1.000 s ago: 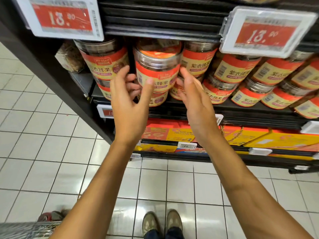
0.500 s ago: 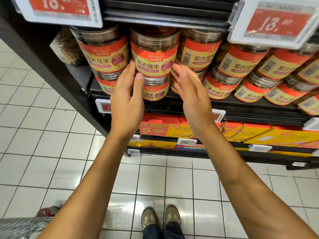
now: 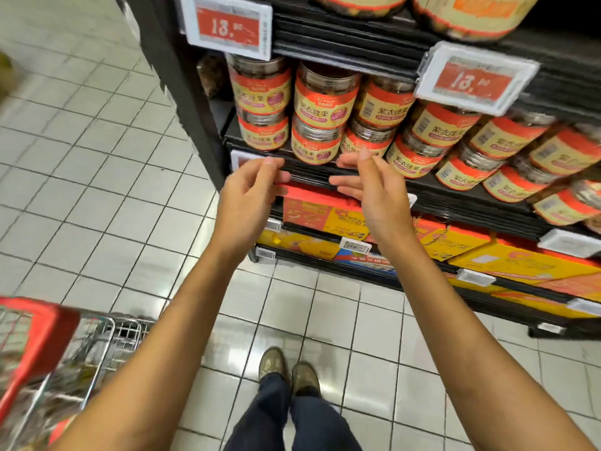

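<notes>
The left hand [image 3: 250, 193] and the right hand [image 3: 370, 190] hover empty, fingers loosely bent and palms facing each other, before the ribbed black shelf edge [image 3: 309, 177]. At 12 o'clock just above them stands the nearest jar [image 3: 317, 146], a round clear-plastic tub with a glossy red-and-cream label, a second jar [image 3: 325, 92] stacked on its lid. A wire shopping cart [image 3: 107, 333] with a red handle [image 3: 45, 330] sits at 8 o'clock.

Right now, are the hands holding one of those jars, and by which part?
No, nothing is held. The left hand and the right hand are both empty, just below the clear plastic jars with red-and-yellow labels.
</notes>
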